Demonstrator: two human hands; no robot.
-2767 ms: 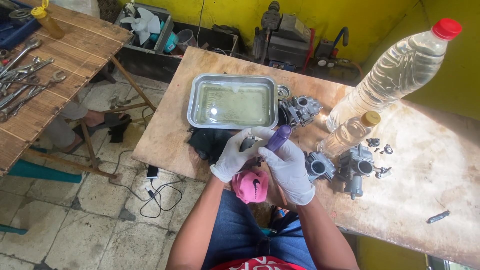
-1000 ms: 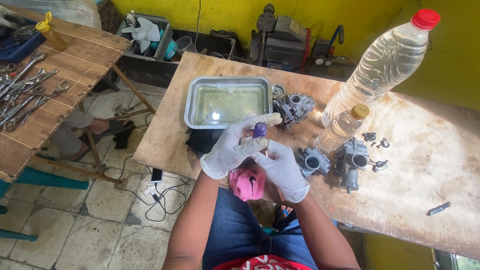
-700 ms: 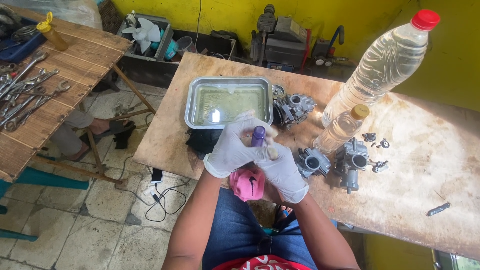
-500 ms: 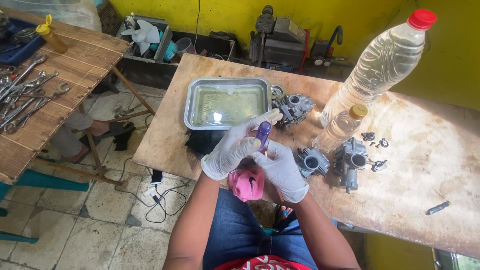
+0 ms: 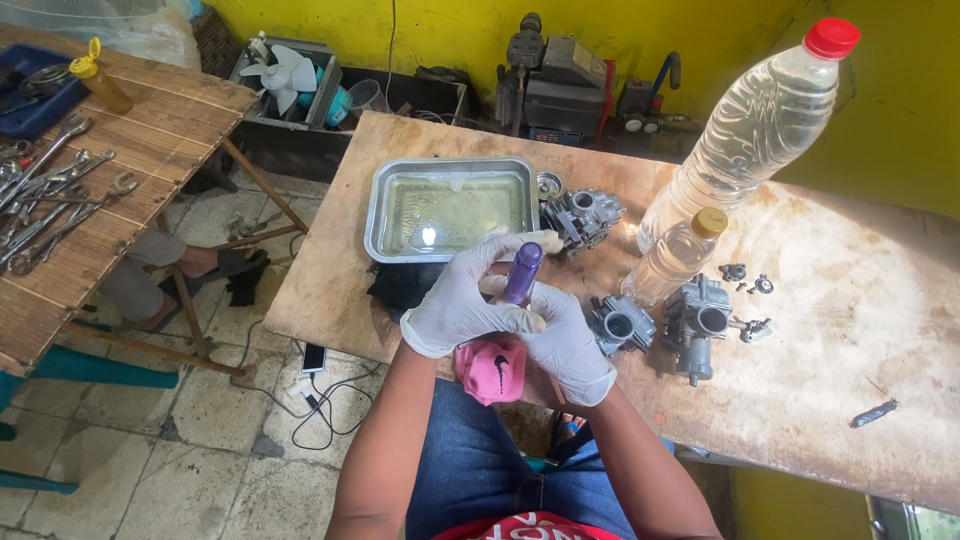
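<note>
Both hands wear white gloves and meet over the near edge of a wooden table (image 5: 860, 340). My left hand (image 5: 462, 296) wraps around a purple-handled tool (image 5: 522, 273) that points up and away. My right hand (image 5: 566, 342) is closed just below it, fingers against the tool's lower end; what they pinch is hidden. A pink cap (image 5: 492, 368) lies under the hands. A metal tray (image 5: 378, 212) of yellowish liquid sits just beyond.
Carburetor parts (image 5: 582, 215) (image 5: 622, 322) (image 5: 698, 318) lie right of the tray and hands, with small loose bits (image 5: 748, 284). A tall clear bottle (image 5: 756, 125) and a small bottle (image 5: 678, 255) stand behind them. A slatted bench (image 5: 90, 190) with several wrenches is at left.
The hands stayed joined over the table edge. The purple-handled tool has tilted slightly and the left hand's fingers have shifted their hold around it.
</note>
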